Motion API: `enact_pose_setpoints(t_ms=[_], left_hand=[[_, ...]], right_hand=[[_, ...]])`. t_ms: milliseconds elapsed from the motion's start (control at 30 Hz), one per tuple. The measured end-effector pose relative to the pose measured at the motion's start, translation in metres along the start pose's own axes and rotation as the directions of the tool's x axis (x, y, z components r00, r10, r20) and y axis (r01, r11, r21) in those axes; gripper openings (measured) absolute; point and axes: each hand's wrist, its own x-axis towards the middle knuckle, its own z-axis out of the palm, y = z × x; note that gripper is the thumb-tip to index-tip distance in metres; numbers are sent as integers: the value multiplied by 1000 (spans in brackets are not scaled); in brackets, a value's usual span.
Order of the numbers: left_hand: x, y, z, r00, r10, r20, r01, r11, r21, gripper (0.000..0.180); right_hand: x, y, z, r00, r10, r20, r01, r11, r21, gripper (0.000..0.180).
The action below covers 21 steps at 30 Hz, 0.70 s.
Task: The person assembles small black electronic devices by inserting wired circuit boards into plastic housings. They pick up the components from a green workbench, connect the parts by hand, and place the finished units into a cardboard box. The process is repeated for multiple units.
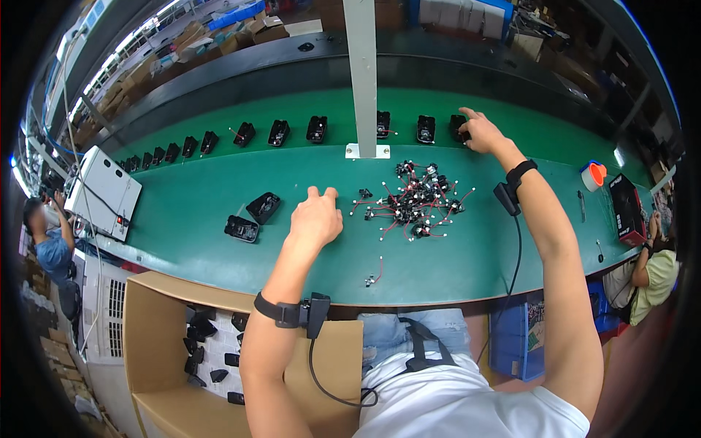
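Nearest, below the table's edge: an open cardboard box (157, 343) at lower left, black parts lying loose inside on a white sheet. Both forearms strapped with black wrist bands trailing cables.

Left hand (316, 217) raised over the green bench (182, 219), palm down, fingers loosely curled, tips pointing away; nothing in its hold, nothing touched. Just left of it, two black housings (252, 217) lying flat and close together on the mat. Just right, a tangled heap of small black components on red wires (412, 201), white ends poking outward; one stray wired piece (374, 276) near the front edge, well apart from the heap.

Farther out, right arm stretched long, right hand (479, 133) resting on the endmost black housing (460, 128) of a curving row (277, 133), index finger extended, the others bent over the part; whether actually gripped, cannot tell.

Open green surface between heap and front edge, and between left hand and row. White post (363, 73) standing mid-bench, a grey box (106, 191) at far left, an orange-cored tape roll (595, 175) at far right.
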Motion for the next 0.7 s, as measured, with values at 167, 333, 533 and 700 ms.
enact_pose_setpoints(t_ms=[167, 333, 533, 700], left_hand=[[-3, 10, -12, 996, -59, 72, 56, 998, 40, 64], [-7, -3, -7, 991, 70, 110, -72, 997, 21, 66], [0, 9, -12, 998, 57, -36, -57, 998, 10, 72], [-12, 12, -25, 976, 63, -207, -117, 958, -261, 77]], right_hand=[[-6, -69, -42, 971, -112, -213, 164, 955, 248, 30], [-4, -199, -61, 863, -498, -83, 486, 774, 405, 30], [18, -238, -38, 802, -542, 251, 474, 834, 283, 28], [-7, -213, -43, 904, -389, -180, 417, 704, 575, 23]])
